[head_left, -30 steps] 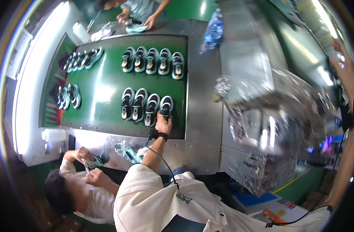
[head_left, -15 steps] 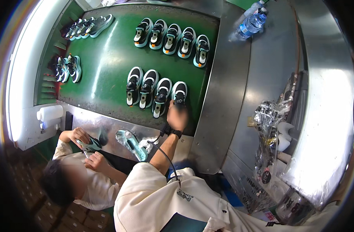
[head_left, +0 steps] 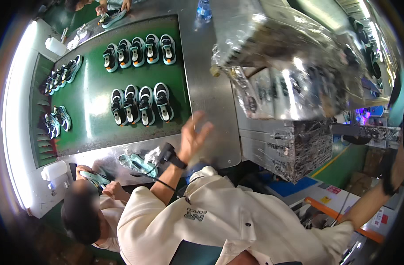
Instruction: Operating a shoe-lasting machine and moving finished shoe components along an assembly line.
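My left hand [head_left: 195, 137] is open over the metal rim of the green table, slightly blurred, fingers spread and holding nothing. Just beyond it, the nearest sneaker [head_left: 163, 102], black with a pale sole, stands at the right end of a short row. A second row of similar sneakers [head_left: 138, 51] lies farther back. At the right rim of the head view, my right hand [head_left: 401, 168] is partly cut off and its fingers are hidden. A black and teal thing [head_left: 403, 95] shows right above it; whether I hold it cannot be made out.
More sneakers [head_left: 62, 75] line the table's left side. A co-worker's hands [head_left: 115, 190] work on a teal shoe [head_left: 95, 179] at my left; another person handles a shoe [head_left: 112, 18] across the table. Plastic-wrapped boxes [head_left: 290, 145] are stacked at right. A bottle [head_left: 204, 11] stands beyond.
My left hand has let go of the end sneaker, which now stands in the near row, and drawn back. The view has turned rightward; my right arm now shows.
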A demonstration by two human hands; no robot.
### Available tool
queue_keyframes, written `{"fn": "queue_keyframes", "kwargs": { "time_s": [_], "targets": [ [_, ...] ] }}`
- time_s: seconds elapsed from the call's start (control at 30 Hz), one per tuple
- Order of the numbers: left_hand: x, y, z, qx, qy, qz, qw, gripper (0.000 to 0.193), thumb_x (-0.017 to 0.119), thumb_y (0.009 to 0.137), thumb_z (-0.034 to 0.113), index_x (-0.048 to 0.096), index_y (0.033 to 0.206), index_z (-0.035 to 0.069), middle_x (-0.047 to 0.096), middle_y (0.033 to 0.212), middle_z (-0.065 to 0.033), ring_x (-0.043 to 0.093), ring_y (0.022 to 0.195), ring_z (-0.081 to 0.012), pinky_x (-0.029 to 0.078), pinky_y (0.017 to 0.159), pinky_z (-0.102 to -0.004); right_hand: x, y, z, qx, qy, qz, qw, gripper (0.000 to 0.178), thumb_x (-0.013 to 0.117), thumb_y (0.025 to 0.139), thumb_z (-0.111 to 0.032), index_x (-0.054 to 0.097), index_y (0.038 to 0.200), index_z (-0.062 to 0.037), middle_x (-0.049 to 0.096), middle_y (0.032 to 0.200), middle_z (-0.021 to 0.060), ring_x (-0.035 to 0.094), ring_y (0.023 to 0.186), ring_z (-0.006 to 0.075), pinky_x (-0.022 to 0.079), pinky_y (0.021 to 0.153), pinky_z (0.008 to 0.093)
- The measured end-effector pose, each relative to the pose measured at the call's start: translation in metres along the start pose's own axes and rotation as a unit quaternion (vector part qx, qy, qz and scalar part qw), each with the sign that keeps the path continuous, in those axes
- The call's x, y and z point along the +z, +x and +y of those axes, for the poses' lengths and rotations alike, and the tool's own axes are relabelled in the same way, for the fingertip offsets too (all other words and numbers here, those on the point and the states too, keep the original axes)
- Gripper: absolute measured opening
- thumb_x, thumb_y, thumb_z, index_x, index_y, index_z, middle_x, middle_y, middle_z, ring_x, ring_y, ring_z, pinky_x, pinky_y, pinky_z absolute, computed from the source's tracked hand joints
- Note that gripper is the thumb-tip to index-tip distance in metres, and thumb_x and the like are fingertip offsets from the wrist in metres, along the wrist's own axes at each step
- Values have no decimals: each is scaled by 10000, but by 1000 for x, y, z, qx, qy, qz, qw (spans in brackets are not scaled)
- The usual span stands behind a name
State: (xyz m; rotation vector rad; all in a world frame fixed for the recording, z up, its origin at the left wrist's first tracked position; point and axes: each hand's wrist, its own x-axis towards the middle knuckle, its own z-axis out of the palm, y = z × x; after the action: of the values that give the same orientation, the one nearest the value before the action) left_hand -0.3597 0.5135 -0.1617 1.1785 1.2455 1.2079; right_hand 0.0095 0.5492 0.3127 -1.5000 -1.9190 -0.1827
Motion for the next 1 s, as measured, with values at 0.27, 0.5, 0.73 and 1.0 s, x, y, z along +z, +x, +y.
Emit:
{"fn": "queue_keyframes", "kwargs": {
  "time_s": [0.27,0.5,0.73,1.0],
  "targets": [
    [138,-71,131,282,-53,-316,904,881,771,794,323,290,1449,-17,329,1490,-223,316,1391,-361,264,1147,-455,21,-156,25,50,151,-272,949,507,746,680,-391,571,951,1,582,966,121,559,1048,313,356,1033,474],
    [231,-94,127,399,130,-181,890,972,757,721,320,245,1426,-111,311,1463,-276,253,1405,-418,142,1165,-560,84,-191,79,96,136,-313,935,545,646,599,103,605,1127,-28,595,1265,130,443,1315,290,305,1109,371],
    [263,-104,119,412,204,-181,870,687,602,861,329,368,1398,-29,371,1449,-238,291,1392,-376,120,1160,-599,57,-235,128,504,262,-43,822,448,524,875,18,522,1323,-6,599,1182,66,582,1005,168,440,923,272],
    [250,-89,122,418,199,-226,857,760,580,847,382,326,1427,-40,374,1449,-217,295,1391,-345,62,1167,-598,93,-202,90,266,-56,-204,941,468,663,707,-47,535,1155,-1,586,1002,95,549,907,182,438,868,307]
  ]
}}
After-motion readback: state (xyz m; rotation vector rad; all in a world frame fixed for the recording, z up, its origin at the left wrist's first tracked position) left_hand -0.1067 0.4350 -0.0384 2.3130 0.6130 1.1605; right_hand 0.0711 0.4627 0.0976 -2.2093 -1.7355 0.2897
